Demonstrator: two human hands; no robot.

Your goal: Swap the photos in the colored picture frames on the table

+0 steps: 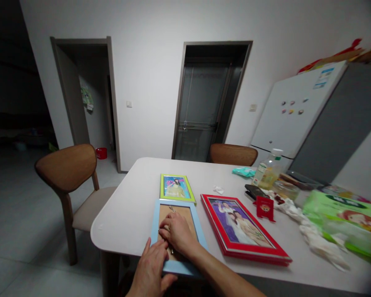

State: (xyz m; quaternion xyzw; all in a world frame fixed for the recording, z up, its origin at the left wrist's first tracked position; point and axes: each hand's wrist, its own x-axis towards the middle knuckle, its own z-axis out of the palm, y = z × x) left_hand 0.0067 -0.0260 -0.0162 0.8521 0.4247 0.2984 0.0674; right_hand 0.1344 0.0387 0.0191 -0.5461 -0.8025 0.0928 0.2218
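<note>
A light blue frame (pixel 200 238) lies on the white table (pixel 126 206) with its brown backing board (pixel 187 214) facing up. Small metal pieces show on the board near its top and below my fingers. My right hand (pixel 177 231) rests on the board with its fingers bent and pressed together; what they hold, if anything, is hidden. Across the frame's lower left edge lies my left hand (pixel 153 262), thumb apart from the fingers. Touching the blue frame's far edge is a green frame (pixel 190 190) with a photo. A stack of red frames (pixel 244 251) sits to the right.
Right of the red frames are a small red packet (pixel 265 208), a black object (pixel 254 192), crumpled tissues (pixel 315 239), a green tissue pack (pixel 346 212) and a bottle (pixel 268 171). Wooden chairs (pixel 69 167) stand left of and behind the table.
</note>
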